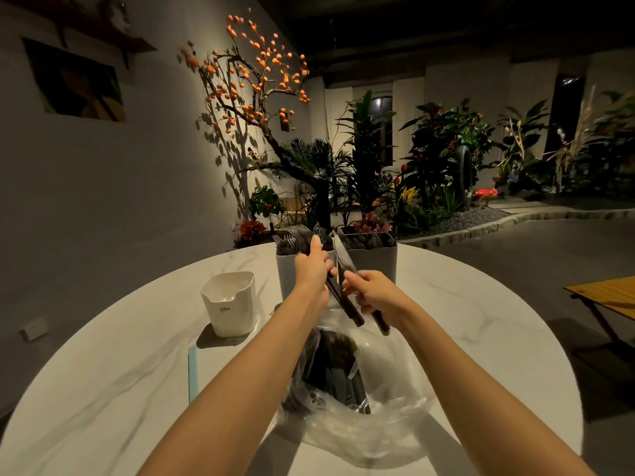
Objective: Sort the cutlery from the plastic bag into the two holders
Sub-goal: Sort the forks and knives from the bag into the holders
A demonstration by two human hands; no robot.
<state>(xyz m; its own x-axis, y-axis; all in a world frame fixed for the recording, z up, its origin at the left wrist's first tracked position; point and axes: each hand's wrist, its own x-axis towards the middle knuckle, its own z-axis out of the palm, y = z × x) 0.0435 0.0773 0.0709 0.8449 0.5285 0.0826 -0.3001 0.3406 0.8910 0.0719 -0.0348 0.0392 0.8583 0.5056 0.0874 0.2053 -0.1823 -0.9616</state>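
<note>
Showing both hands raised over the plastic bag (357, 400) on the marble surface (113, 383): left hand (312, 269) curled round a dark-handled fork (343, 300), right hand (372, 292) gripping a dark-handled knife (345, 257), blade toward the two holders (374, 266) just behind; a white container (230, 304) stands left

Restaurant or café dining room, dimly lit. Evidence: round marble table (464, 304); bulk cutlery holders (374, 259); indoor garden bed (429, 173) with stone edging; decorative orange-fruited tree (254, 80); wall picture (75, 84); second wooden table (604, 297).
</note>
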